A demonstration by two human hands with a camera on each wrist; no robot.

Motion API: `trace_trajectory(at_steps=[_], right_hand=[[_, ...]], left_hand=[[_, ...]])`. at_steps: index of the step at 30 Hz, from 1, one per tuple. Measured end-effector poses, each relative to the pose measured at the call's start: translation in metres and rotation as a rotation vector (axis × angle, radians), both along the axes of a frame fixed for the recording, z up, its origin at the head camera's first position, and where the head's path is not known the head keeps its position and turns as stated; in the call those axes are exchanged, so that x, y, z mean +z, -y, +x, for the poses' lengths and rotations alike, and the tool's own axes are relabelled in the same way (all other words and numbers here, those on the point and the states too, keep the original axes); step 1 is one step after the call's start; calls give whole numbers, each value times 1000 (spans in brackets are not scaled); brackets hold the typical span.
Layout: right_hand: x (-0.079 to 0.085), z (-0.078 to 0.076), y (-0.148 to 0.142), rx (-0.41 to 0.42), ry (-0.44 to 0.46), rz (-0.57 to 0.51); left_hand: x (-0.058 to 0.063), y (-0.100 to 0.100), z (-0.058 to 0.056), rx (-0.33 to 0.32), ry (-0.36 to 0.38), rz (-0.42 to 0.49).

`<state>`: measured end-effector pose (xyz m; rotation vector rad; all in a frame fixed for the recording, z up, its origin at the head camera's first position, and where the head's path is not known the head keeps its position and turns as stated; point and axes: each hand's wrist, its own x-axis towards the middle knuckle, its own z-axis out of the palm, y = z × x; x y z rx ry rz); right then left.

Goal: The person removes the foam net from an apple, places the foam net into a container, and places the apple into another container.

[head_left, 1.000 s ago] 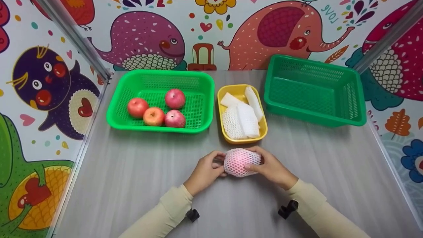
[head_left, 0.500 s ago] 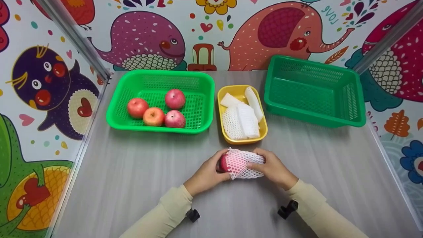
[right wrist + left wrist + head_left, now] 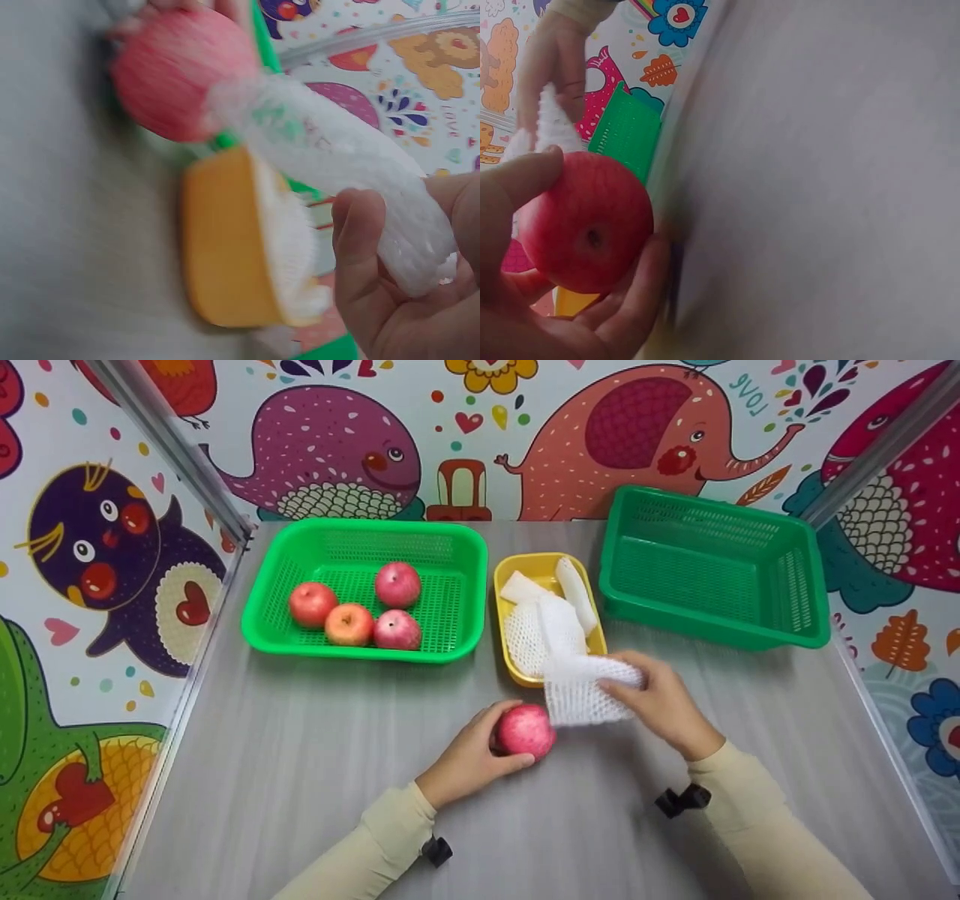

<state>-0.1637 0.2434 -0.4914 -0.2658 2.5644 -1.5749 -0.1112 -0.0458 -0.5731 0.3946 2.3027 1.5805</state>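
A bare red apple (image 3: 527, 732) sits in my left hand (image 3: 470, 750), thumb and fingers curled round its side; the left wrist view shows the apple (image 3: 589, 225) up close with its dimple facing the camera. My right hand (image 3: 666, 701) pinches a white foam net sleeve (image 3: 589, 690), pulled off the fruit and hanging just to its right. In the right wrist view the sleeve (image 3: 337, 150) looks long and limp, its far end close to the apple. Behind both hands stands a yellow tub (image 3: 517, 678) of more white foam nets (image 3: 529, 634).
At the back left, a bright green basket (image 3: 364, 654) holds several apples (image 3: 349, 624). A darker green basket (image 3: 712, 631) stands at the back right. Patterned panels (image 3: 337, 442) border the grey table (image 3: 300, 750) at the back and sides.
The net, which covered the apple a second ago, has come off it. My right hand moved right and up with the net, while my left hand kept the apple nearly in place.
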Motion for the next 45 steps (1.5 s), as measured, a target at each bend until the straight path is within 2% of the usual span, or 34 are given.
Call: trace_trajectory(at_steps=[5, 9, 11, 14, 18, 21, 23, 28, 31, 35, 38, 42, 45], right_hand=[[25, -25, -2, -75, -235, 19], [38, -50, 7, -120, -375, 41], [40, -62, 14, -132, -427, 86], [38, -80, 27, -105, -447, 187], [28, -105, 46, -8, -386, 327], [19, -121, 58, 67, -301, 413], [12, -130, 65, 107, -212, 461], [-5, -145, 74, 191, -1, 586], [-15, -149, 73, 225, 65, 644], [-21, -151, 72, 247, 90, 678], [-21, -150, 72, 248, 87, 675], [-17, -145, 74, 232, 74, 674], [-12, -140, 76, 222, 52, 671]], left_hand=[[2, -1, 1, 8, -26, -36], [3, -2, 1, 8, -41, -68], [3, -3, 2, 8, -43, -76], [2, -4, 2, 13, -43, -84], [1, -4, 2, 17, -54, -85], [1, -4, 3, 15, -63, -86], [0, -5, 3, 14, -65, -87], [-2, -7, 3, 15, -65, -84], [-1, -7, 4, 13, -67, -77], [2, -6, 4, -6, -80, -63], [9, -3, 2, -24, -87, -59], [27, 4, -8, -36, -108, -33], [46, 13, -23, -25, -169, 11]])
